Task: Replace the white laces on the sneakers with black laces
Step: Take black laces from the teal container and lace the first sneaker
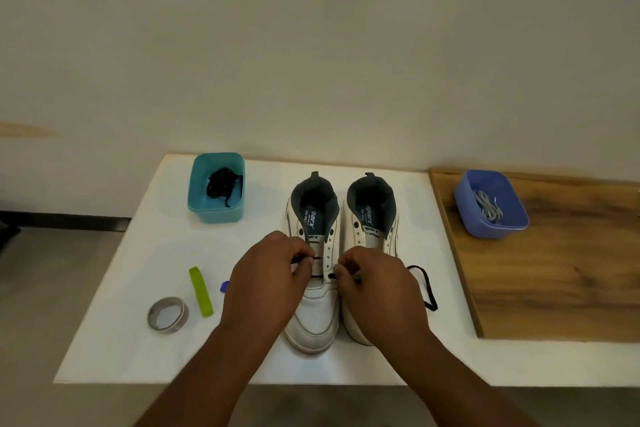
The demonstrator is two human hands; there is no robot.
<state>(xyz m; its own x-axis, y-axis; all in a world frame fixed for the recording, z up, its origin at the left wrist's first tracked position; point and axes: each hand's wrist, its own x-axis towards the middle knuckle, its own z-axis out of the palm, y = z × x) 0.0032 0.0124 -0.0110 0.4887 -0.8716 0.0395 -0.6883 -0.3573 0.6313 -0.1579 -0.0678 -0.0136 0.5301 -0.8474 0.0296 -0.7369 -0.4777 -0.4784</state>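
Observation:
Two white sneakers stand side by side on the white table, toes toward me. The left sneaker [317,315] has a black lace [424,284] running across its lowest eyelets. My left hand [266,284] pinches one end of that lace at the shoe's left eyelet row. My right hand [374,291] pinches the other end at the right eyelet row, and the lace's loose tail loops out to the right past the right sneaker [372,218]. The right sneaker has bare eyelets; my right hand covers its toe.
A teal tub [216,210] at the back left holds another black lace [221,184]. A blue tub [491,229] with white laces [488,206] sits on a wooden board [554,281] at the right. A tape roll [168,315], a green strip [201,291] and a small blue piece [224,286] lie at the left.

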